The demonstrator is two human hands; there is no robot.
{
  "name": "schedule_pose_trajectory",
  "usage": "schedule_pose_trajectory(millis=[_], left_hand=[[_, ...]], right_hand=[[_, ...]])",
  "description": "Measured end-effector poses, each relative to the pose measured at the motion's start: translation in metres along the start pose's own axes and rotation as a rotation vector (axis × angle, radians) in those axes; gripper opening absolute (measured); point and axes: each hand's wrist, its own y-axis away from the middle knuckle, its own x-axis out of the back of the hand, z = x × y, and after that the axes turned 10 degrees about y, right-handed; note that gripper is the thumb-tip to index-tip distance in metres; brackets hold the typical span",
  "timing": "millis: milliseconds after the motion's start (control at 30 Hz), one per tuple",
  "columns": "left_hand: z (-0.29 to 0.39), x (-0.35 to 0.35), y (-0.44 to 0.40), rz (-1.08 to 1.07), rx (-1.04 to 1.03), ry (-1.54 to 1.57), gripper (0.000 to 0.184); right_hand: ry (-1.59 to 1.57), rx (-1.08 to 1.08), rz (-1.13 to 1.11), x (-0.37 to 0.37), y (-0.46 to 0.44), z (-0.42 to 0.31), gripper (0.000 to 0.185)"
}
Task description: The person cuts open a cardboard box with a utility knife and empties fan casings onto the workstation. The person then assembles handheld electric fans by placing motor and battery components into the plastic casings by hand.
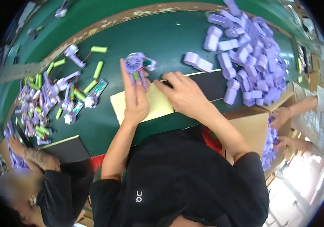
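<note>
My left hand (pixel 136 100) is closed around a purple handheld-fan half (pixel 134 62), held up with its round grille on top. A green circuit board, a red wire and a green battery cell show on it. My right hand (pixel 184 92) lies over a flat pad, yellow on the left and black on the right (pixel 213 86). Its thumb and fingers are bent and apart, with nothing visible between them. Beyond this hand lies a loose purple fan casing (pixel 197 61).
Purple casings (pixel 252 60) form a large heap at the right. Fan assemblies with green cells (pixel 37 100) lie piled at the left. A cardboard box (pixel 247 128) holds more purple parts, with a co-worker's hands (pixel 281 117) at it. Another person's hand (pixel 17 145) is at the lower left.
</note>
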Motion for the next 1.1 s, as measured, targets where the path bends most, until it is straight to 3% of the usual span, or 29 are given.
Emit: schedule_pose_trajectory(millis=[233, 367, 467, 567, 633, 700, 767, 900, 1067, 1100], left_hand=[[0.0, 0.0, -0.003, -0.017, 0.004, 0.017, 0.07], [0.004, -0.004, -0.004, -0.02, 0.006, -0.024, 0.069], [0.004, -0.004, -0.003, -0.019, 0.006, -0.023, 0.069], [0.002, -0.001, -0.001, -0.016, 0.006, -0.026, 0.069], [0.003, 0.003, 0.001, -0.022, 0.016, -0.03, 0.069], [0.009, 0.011, 0.009, 0.001, 0.038, -0.044, 0.069], [0.017, 0.027, 0.019, 0.019, 0.058, -0.124, 0.07], [0.029, 0.054, 0.033, 0.086, 0.012, -0.185, 0.052], [0.057, 0.036, 0.033, 0.095, -0.01, -0.146, 0.046], [0.058, 0.026, 0.032, 0.072, 0.002, -0.095, 0.051]], right_hand=[[-0.009, 0.092, -0.101, 0.015, 0.0, 0.011, 0.037], [-0.106, 0.105, -0.042, 0.017, -0.001, 0.015, 0.019], [-0.125, 0.099, -0.039, 0.011, 0.0, 0.017, 0.014], [-0.325, 0.044, 0.13, 0.01, 0.009, 0.025, 0.016], [-0.762, -0.205, 0.098, 0.036, 0.023, 0.027, 0.02], [-0.814, -0.283, 0.272, 0.046, 0.044, 0.039, 0.02], [-1.077, -0.526, 0.304, 0.047, 0.068, 0.045, 0.021], [-0.984, -0.804, 0.048, 0.057, 0.092, 0.052, 0.012], [-0.912, -0.797, -0.031, 0.055, 0.079, 0.042, 0.01], [-0.904, -0.777, -0.036, 0.058, 0.073, 0.041, 0.01]])
